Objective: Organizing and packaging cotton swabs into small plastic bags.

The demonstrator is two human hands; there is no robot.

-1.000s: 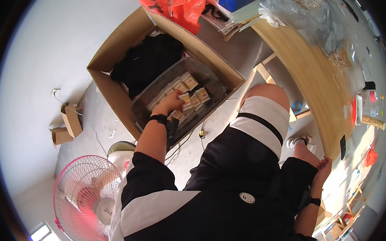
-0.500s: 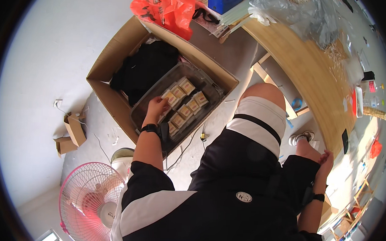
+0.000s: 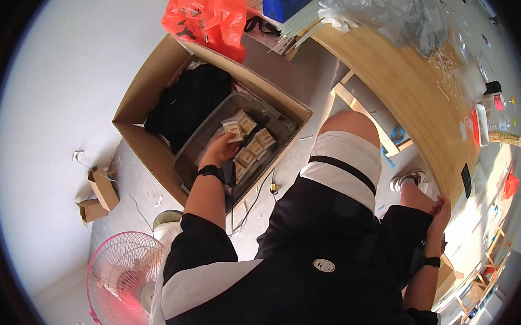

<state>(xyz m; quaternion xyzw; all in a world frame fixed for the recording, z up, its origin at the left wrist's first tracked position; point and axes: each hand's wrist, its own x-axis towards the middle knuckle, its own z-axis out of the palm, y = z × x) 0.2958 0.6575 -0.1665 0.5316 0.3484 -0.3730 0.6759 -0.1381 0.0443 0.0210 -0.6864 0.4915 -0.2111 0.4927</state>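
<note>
Inside an open cardboard box (image 3: 137,93) sits a see-through grey plastic bin (image 3: 189,153) with rows of small pale packets (image 3: 255,148) that bear yellow and red marks. My left hand (image 3: 219,150) reaches into the bin, its fingers closed on a small packet (image 3: 232,130) at the left row. Whether more packets lie under that palm is hidden. A black cloth (image 3: 190,98) fills the box beside the bin. Far from these, my right hand (image 3: 440,214) rests by my bare lower leg at the right, fingers curled together, with nothing visible in them.
A pink fan (image 3: 124,278) stands at the lower left. Beyond the box hangs a red plastic bag (image 3: 205,20). A curved wooden table (image 3: 404,70) on the right bears clear plastic bags (image 3: 395,17) and a blue container (image 3: 285,4). Small cartons (image 3: 102,190) lie by the wall.
My left hand has moved slightly up and right within the bin and closed on a packet. Fewer packets show in the left row. The view has shifted a little; my right hand stays put.
</note>
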